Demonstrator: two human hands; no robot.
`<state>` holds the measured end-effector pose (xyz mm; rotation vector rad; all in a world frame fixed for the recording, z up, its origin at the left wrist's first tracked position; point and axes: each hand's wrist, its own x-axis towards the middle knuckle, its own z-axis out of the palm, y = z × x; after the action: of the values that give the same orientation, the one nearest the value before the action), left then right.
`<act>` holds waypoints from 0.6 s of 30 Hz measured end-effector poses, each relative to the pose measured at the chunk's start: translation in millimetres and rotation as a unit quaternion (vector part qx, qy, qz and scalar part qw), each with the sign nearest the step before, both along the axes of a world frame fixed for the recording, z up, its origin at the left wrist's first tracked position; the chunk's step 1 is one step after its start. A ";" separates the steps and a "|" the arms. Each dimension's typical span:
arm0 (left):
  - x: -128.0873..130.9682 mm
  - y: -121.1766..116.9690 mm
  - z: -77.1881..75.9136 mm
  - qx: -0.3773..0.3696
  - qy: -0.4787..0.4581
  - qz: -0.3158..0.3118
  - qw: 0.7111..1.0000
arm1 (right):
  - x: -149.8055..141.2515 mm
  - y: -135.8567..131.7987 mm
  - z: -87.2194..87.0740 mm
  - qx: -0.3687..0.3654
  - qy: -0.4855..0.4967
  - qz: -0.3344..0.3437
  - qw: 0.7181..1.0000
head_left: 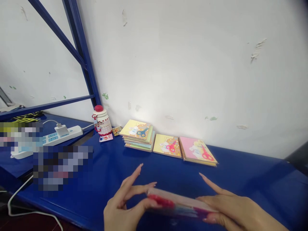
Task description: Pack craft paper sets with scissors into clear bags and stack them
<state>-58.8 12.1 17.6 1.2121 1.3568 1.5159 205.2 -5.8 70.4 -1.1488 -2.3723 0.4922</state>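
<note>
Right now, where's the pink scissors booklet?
In the head view, the pink booklet lies on the blue table, just right of the yellow booklet, beside the white wall.

A blue worktop (243, 179) carries three booklet piles in a row at upper centre: a thick mixed pile (138, 135), a thinner yellow pile (167, 145) and a pink pile (197, 150), each cover printed with scissors. Left of them stands a red-capped white bottle (102, 123), a small card (106, 137) lying at its foot.

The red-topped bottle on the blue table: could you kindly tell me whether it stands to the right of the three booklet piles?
No, the red-topped bottle stands left of all three booklet piles.
</note>
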 end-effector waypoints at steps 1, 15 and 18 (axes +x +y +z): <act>-3.1 4.7 0.3 0.004 0.020 -0.012 1.000 | 5.1 1.0 -1.8 -0.042 0.016 -0.039 0.998; 1.5 18.7 -53.7 0.148 0.477 -0.145 0.854 | 23.7 3.5 -49.0 -0.453 0.471 -0.264 0.710; 15.6 18.2 -61.7 0.237 0.552 -0.180 0.779 | -13.6 2.9 -50.6 -0.490 0.513 -0.197 0.677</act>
<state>-43.2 30.2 -44.1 2.7770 1.2463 0.8132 191.6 -2.9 19.7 -1.1794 -0.7399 1.7797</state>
